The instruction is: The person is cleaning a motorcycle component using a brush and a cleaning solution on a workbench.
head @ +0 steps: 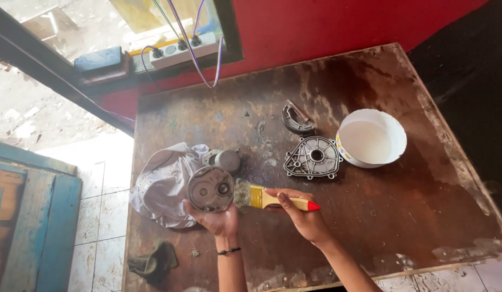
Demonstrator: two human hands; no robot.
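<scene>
Nearby, cover plate [313, 157], white bowl [371, 138].

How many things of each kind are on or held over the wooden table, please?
Metal engine parts: 4 — round cover in the left hand, cylindrical part, flat finned cover, curved shoe
Paintbrushes: 1, in the right hand
White bowls: 1
Cloths: 2 — pale cloth, dark rag
Total: 8
</scene>
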